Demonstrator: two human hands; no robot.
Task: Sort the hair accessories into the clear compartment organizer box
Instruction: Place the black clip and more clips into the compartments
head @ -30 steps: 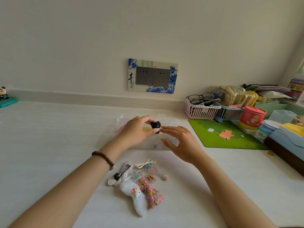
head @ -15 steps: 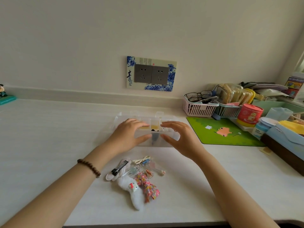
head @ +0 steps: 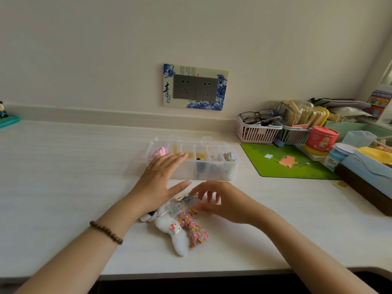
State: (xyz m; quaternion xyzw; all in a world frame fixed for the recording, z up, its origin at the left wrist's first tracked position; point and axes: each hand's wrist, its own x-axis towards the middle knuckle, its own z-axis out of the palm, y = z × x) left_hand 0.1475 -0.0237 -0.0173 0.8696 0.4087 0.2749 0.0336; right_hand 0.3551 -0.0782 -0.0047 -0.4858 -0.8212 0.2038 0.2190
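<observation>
The left hand (head: 158,183) is flat and open at the clear plastic box with little rooms (head: 212,172). The right hand (head: 218,200) curls over the pile of hair things (head: 186,225) just in front of it, but I cannot tell if it grips one. The tiny clear clips (head: 172,206) lie tangled, so two might lift together and one could fall.

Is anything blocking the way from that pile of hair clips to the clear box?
No object lies between the pile and the box; only the left hand is in front of its near left corner.
</observation>
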